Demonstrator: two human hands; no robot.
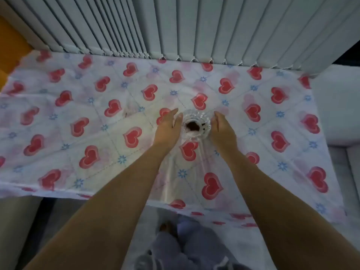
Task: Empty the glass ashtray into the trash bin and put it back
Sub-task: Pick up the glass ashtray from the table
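Heart-print tablecloth point(78, 121) under blinds point(175, 26); ashtray point(196, 125) between spread left hand point(167, 127), right hand point(222, 131).

A tablecloth point(81, 106) printed with red hearts and small blue flowers covered the table, its near edge hanging over. Pale vertical blinds point(175, 26) hung behind it. An orange surface point(11, 45) showed at far left.

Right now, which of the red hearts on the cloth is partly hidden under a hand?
The heart just left of the glass ashtray: the left hand covers its right part. The right hand rests on plain cloth; the other hearts show whole or are hidden only by the forearms.
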